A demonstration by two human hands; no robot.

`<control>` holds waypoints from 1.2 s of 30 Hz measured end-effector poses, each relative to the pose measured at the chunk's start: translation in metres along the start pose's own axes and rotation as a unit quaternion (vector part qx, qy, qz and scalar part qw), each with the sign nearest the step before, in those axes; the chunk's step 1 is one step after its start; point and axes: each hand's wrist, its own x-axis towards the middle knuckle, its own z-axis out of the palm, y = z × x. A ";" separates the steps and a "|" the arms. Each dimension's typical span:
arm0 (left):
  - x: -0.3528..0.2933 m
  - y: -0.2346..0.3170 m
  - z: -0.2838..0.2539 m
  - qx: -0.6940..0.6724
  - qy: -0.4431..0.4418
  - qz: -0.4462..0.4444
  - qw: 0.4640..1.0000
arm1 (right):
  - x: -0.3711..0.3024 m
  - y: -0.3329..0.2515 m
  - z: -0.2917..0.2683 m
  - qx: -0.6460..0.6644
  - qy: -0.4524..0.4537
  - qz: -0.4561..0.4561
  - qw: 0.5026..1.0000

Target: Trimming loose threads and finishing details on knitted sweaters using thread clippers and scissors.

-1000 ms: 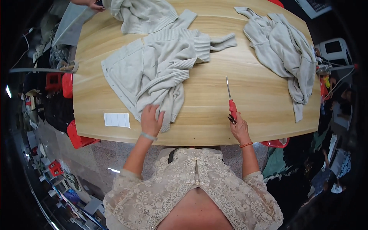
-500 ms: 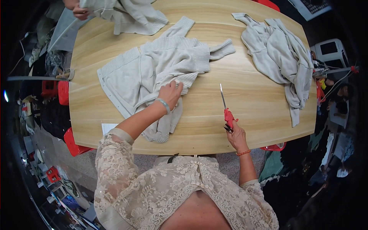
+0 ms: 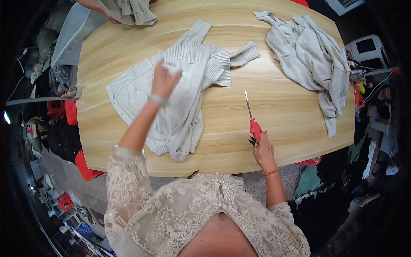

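A cream cardigan (image 3: 184,98) with ribbed bands lies spread on the wooden table (image 3: 239,150), its sleeves partly folded over the body. Above its upper left part my left hand (image 3: 164,82) is open, a little blurred, fingers apart and nothing held; whether it touches the knit I cannot tell. To the right of the cardigan, my right hand (image 3: 265,153) grips a red-handled tool (image 3: 255,127) whose long thin metal shaft points away from me. Small black thread snips (image 3: 253,141) stick out from the same hand.
Another cream cardigan (image 3: 306,60) lies bunched at the table's right. At the far left another person's arm (image 3: 102,9) is beside a cream garment (image 3: 137,10). Red stools (image 3: 87,166) stand around the table's edge.
My left hand has moved up and left from the cardigan's middle, and a ribbed sleeve now lies across the body. The other person's garment has shifted away. My right hand stays nearly still.
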 end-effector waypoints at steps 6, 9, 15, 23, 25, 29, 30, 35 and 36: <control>-0.175 0.037 0.004 0.203 -0.150 0.032 0.967 | -0.001 0.000 0.010 0.012 -0.008 -0.013 1.000; -0.190 0.016 -0.008 0.277 -0.122 -0.003 0.953 | 0.001 -0.005 0.010 0.002 -0.016 -0.025 1.000; -0.211 0.031 -0.031 -0.048 -0.288 -0.185 0.939 | 0.000 -0.008 0.006 -0.008 -0.025 -0.051 0.998; -0.249 0.078 0.032 -0.141 -0.333 0.002 0.932 | -0.014 0.003 0.005 -0.002 -0.033 -0.052 0.998; -0.240 0.080 0.045 -0.067 -0.184 -0.021 0.980 | -0.019 0.008 0.005 0.002 -0.035 -0.038 0.999; -0.230 0.055 0.078 0.074 -0.069 -0.004 0.995 | -0.027 0.009 0.001 0.004 -0.045 -0.005 0.999; -0.229 0.057 0.084 0.141 -0.074 0.040 0.986 | -0.031 0.011 -0.001 0.002 -0.038 -0.010 0.999; -0.239 0.064 0.107 0.158 -0.181 0.019 0.971 | -0.043 0.018 -0.002 -0.008 -0.003 -0.015 1.000; -0.241 0.062 0.110 0.134 -0.163 0.016 0.977 | -0.045 0.020 -0.001 -0.008 0.007 -0.029 1.000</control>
